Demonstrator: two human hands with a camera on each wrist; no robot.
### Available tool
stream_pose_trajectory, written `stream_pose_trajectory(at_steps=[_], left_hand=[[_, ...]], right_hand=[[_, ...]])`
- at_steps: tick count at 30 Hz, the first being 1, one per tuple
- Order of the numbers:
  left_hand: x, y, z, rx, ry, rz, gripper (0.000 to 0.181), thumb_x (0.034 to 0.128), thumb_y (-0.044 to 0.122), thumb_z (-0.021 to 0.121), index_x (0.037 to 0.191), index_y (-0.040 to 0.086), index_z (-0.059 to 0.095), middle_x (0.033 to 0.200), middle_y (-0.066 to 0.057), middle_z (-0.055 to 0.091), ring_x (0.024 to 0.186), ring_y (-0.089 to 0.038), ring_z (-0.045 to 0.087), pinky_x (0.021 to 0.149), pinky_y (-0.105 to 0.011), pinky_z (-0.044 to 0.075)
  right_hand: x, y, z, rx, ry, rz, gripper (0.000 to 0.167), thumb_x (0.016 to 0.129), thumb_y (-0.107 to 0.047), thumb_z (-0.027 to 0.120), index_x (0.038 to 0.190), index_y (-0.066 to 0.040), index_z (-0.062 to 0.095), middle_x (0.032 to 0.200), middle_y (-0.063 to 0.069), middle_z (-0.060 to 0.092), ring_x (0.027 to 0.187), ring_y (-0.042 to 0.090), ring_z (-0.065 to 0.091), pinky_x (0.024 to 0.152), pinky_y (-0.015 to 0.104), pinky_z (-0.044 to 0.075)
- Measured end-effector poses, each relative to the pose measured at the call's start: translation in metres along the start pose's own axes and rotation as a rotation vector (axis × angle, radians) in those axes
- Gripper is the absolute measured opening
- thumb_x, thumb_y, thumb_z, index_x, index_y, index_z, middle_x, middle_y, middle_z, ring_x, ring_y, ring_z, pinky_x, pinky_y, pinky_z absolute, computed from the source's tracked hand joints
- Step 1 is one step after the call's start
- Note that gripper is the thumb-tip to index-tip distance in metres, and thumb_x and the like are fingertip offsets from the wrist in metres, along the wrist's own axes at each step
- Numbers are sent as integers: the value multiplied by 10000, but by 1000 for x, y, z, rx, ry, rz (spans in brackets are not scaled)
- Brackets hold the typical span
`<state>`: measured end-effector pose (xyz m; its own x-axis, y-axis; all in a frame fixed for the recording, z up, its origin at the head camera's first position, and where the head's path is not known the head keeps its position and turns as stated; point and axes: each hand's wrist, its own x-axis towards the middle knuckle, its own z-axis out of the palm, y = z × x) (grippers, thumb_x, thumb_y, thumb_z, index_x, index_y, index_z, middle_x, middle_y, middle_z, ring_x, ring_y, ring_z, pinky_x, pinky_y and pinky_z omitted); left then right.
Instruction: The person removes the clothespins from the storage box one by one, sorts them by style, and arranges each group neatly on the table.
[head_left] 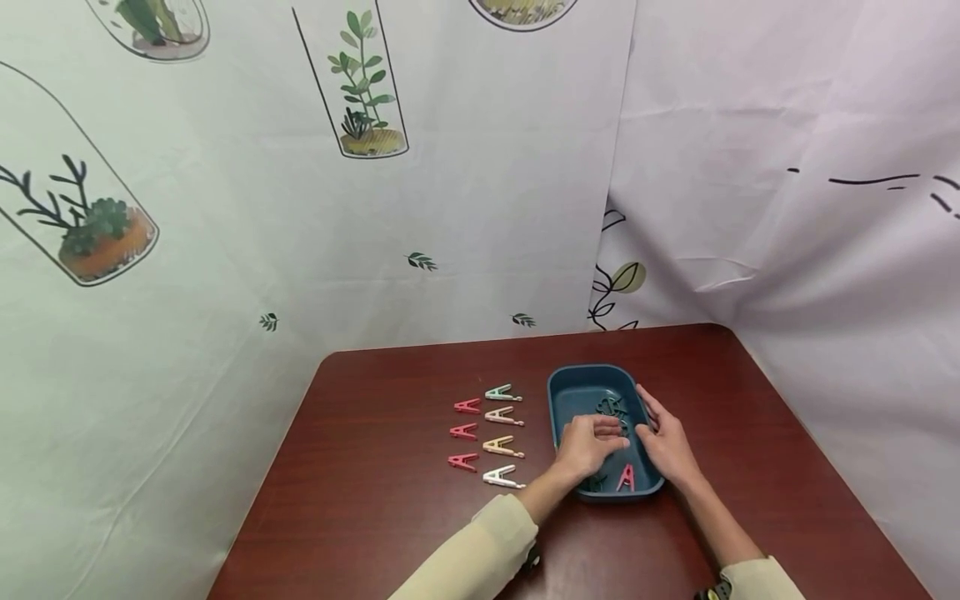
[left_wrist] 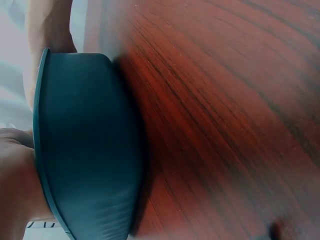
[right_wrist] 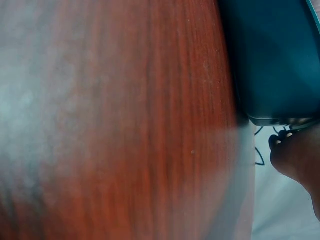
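A blue plastic tray (head_left: 592, 377) stands on the table. My left hand (head_left: 588, 446) reaches over its left side, fingers pointing right and thumb apart, above the tray floor; no thing shows in its fingers. At the tray's right side my right hand (head_left: 667, 446) holds the rim, thumb on the inner side and fingers along the outside. Dark green clothespins (head_left: 611, 407) lie inside, partly hidden by the left hand. A pink clothespin (head_left: 626, 477) lies at the tray's near end. The left wrist view shows the tray's outer wall (left_wrist: 90, 135).
Left of the tray, clothespins lie in two columns: three pink ones, including one pink clothespin (head_left: 463, 431), and beside them a mint clothespin (head_left: 502, 392), a pale pink clothespin (head_left: 502, 416), a yellow clothespin (head_left: 502, 447) and a white clothespin (head_left: 502, 477). A patterned cloth (head_left: 450, 208) hangs behind the brown table (head_left: 360, 500).
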<state>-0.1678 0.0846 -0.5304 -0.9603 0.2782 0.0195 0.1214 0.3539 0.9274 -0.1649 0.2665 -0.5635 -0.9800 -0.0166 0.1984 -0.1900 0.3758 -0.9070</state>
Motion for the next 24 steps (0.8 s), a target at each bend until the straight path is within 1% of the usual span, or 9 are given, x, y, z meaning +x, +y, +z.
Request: stream_pose_trajectory(at_steps=[4,8,12,19,21,24], left_hand=[[0,0,1,110,-17,-13,265,890,152,887,1132,65,828,929,57,814,903,4,742,789,-187,569],[-2,0,1,203,-50,-20,239,881,195,899,1094,101,846,876,79,808,899,13,734,811,-201,562],[-5,2,0,231,-85,-26,232,882,209,900,1078,96,848,856,71,806,879,-1,739,818,-211,565],[-7,3,0,357,-131,20,203,877,259,903,1034,138,861,828,107,799,889,45,715,872,-200,544],[-6,2,0,370,-142,27,199,876,259,904,1031,142,862,830,112,798,880,51,712,872,-191,540],[-5,2,2,371,-153,20,201,873,262,906,1033,149,861,831,120,797,859,61,703,842,-178,543]], right_hand=[[0,0,1,6,12,-14,682,1011,123,497,1653,16,292,1632,313,365,1434,470,443,875,34,414],[-1,0,1,10,15,-21,684,1009,123,508,1651,15,300,1622,311,383,1431,469,447,893,28,399],[-2,-1,3,18,13,-30,680,1009,123,516,1647,25,302,1608,324,394,1417,475,460,900,37,406],[-2,-1,3,3,27,-41,677,995,135,510,1637,40,315,1605,323,396,1406,481,456,892,30,404],[-2,-1,2,0,27,-36,678,996,129,503,1640,36,312,1610,320,391,1409,481,454,890,34,410],[-2,-2,1,-1,28,-31,676,1003,112,499,1645,22,310,1616,315,386,1415,475,453,898,50,421]])
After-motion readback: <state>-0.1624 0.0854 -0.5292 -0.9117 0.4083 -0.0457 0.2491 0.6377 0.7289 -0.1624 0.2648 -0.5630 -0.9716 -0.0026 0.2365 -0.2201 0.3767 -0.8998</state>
